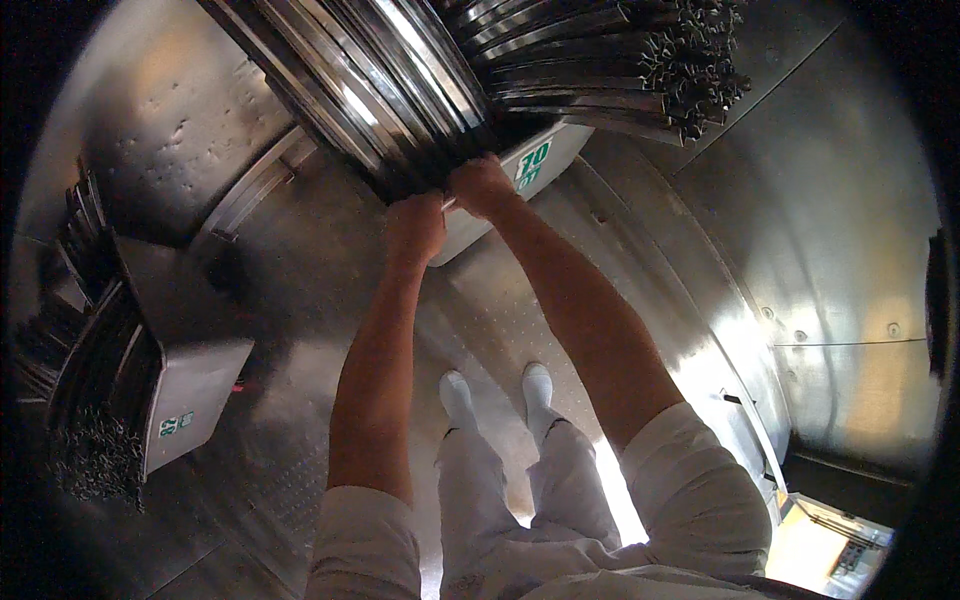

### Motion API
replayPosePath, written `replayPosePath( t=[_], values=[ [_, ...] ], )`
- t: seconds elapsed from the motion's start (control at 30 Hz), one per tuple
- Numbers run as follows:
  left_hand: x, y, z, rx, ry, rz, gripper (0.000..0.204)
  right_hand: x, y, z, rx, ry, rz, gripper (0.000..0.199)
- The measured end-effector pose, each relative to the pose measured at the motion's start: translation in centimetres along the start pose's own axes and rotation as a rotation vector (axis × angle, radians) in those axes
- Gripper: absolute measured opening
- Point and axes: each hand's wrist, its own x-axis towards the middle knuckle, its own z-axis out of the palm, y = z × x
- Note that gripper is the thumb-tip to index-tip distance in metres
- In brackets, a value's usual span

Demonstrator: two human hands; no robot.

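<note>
Both my arms reach forward and up to a big bundle of long shiny metal profiles (pixel 390 90) lying on a grey metal box (pixel 545 165). My left hand (pixel 414 228) is closed around the near ends of the profiles. Close beside it, my right hand (pixel 481 184) also grips the ends of the same bundle. A second stack of darker folded metal strips (pixel 620 60) lies to the right of the bundle, its cut ends facing right.
On the left stands another grey metal box (pixel 195 385) carrying more metal strips (pixel 95 455). I stand on a steel floor (pixel 300 300) in white trousers and white shoes (pixel 458 395). Curved steel walls (pixel 830 220) close in on the right.
</note>
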Motion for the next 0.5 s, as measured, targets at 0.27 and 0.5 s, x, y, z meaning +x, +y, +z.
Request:
replayPosePath(
  t=[0.27,0.5],
  values=[
    [-0.5,-1.9,-1.2,0.017,-0.124,0.06,0.013,-0.8,-1.5,-0.8,-0.047,0.136,0.025,0.043],
    [-0.2,-3.7,-3.2,-0.08,-0.257,0.163,0.015,-1.0,-2.5,-1.7,0.069,0.058,0.028,0.021]
  ],
)
